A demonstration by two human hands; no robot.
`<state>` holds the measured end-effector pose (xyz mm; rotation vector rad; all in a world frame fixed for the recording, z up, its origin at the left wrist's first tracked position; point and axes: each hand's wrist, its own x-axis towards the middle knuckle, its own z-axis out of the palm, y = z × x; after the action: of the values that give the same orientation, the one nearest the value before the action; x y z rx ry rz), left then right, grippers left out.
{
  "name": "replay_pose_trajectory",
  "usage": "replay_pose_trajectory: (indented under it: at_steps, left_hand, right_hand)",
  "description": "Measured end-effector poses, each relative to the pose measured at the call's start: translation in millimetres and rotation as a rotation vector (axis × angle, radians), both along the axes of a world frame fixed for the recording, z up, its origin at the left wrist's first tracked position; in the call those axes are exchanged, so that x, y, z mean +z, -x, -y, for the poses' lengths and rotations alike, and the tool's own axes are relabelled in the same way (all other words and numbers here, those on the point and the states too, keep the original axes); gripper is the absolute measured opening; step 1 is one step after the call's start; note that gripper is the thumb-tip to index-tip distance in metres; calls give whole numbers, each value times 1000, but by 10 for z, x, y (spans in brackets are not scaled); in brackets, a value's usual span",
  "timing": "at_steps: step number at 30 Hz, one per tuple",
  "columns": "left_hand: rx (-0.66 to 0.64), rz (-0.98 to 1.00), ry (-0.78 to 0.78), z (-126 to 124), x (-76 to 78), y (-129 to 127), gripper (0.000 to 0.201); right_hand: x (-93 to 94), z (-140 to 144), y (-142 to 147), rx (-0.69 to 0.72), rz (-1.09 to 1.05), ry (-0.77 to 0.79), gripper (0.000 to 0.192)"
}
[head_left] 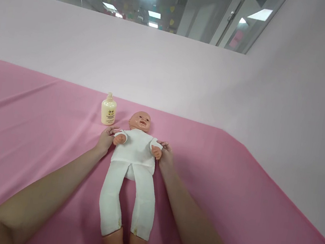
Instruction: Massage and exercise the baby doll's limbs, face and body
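Note:
A baby doll (136,146) in a white top and white trousers lies on its back, its head toward the wall and its bare feet toward me. My left hand (106,138) is at the doll's arm on the left side, with bent fingers gripping the sleeve. On the other side my right hand (166,155) has its fingers closed at the other sleeve, partly hidden behind the doll's small hand. A pale yellow bottle (108,110) with dark print stands upright just beyond my left hand, apart from it.
A pink sheet (216,187) covers the surface under the doll, with creases on the left. White walls (157,72) rise behind it and on the right. Above the back wall is a glass pane (162,3) with ceiling lights showing in it.

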<state>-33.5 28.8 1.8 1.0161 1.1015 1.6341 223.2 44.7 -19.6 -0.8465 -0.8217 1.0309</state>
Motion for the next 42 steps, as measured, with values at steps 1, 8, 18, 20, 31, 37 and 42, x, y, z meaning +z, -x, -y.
replay_pose_trajectory:
  at_steps: [1, 8, 18, 20, 31, 37, 42]
  left_hand:
    - [-6, 8, 2, 13, 12, -7, 48]
    - [6, -31, 34, 111, 86, -35, 65]
    - [74, -419, -51, 83, -20, 0, 30]
    - [62, -432, -47, 59, -52, 8, 32]
    - [59, -462, 45, 113, 14, -24, 40]
    - [146, -531, 23, 81, -26, -5, 40]
    - [129, -555, 32, 71, -40, 8, 41]
  right_hand:
    - [0, 0, 1, 8, -17, 4, 23]
    - [29, 49, 6, -78, 45, 8, 36]
    - [151, 194, 30, -121, 428, -90, 26]
    - [149, 193, 36, -143, 434, -79, 27]
    - [173, 210, 33, -180, 369, -29, 26]
    - [171, 220, 27, -162, 363, -8, 25]
    - [203, 244, 37, -164, 357, -10, 25]
